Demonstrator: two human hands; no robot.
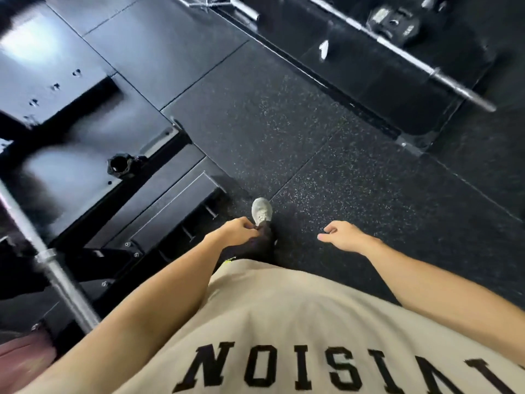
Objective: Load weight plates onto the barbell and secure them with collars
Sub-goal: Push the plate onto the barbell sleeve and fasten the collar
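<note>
Looking down from my head camera: a beige shirt point(284, 322) with dark block letters, seen upside down, fills the foreground. My left hand point(237, 231) and right hand point(342, 234) hang loosely curled, holding nothing. A grey shoe point(262, 210) steps on the speckled rubber floor point(284, 132). The bare barbell point(56, 268) runs at my left, beside a black collar point(122, 165) on the rack base point(85, 177). Farther off, another bar point(412, 58) lies near a blurred weight plate point(390, 22).

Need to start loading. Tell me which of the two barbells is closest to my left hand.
The barbell at the lower left, beside your left hand. The other barbell lies far off across the floor at the upper right.
</note>
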